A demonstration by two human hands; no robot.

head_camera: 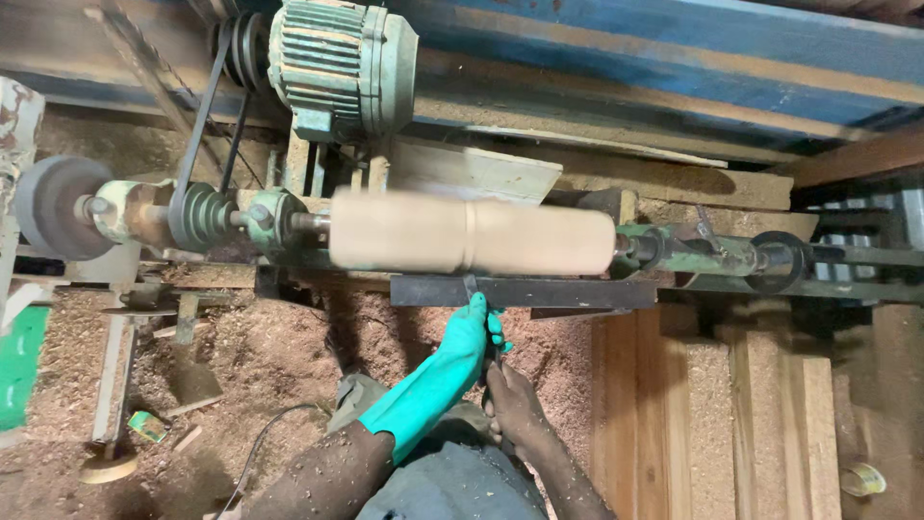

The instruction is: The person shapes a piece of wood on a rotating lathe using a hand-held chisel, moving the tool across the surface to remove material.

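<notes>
the gloved left hand (472, 332) pins a chisel (472, 289) onto the tool rest (539, 291) for steadiness — just behind it, the bare right hand (508, 400) closes round the handle, tip meeting the spinning wooden cylinder (472, 234).

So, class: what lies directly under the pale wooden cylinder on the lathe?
Under the wooden cylinder runs a dark tool rest, with a chisel laid across it. Sawdust covers the floor; the lathe bed is hidden.

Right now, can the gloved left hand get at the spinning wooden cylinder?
Probably yes: the left hand sits at the dark tool rest, just below the wooden cylinder, with only that bar between them.
</notes>
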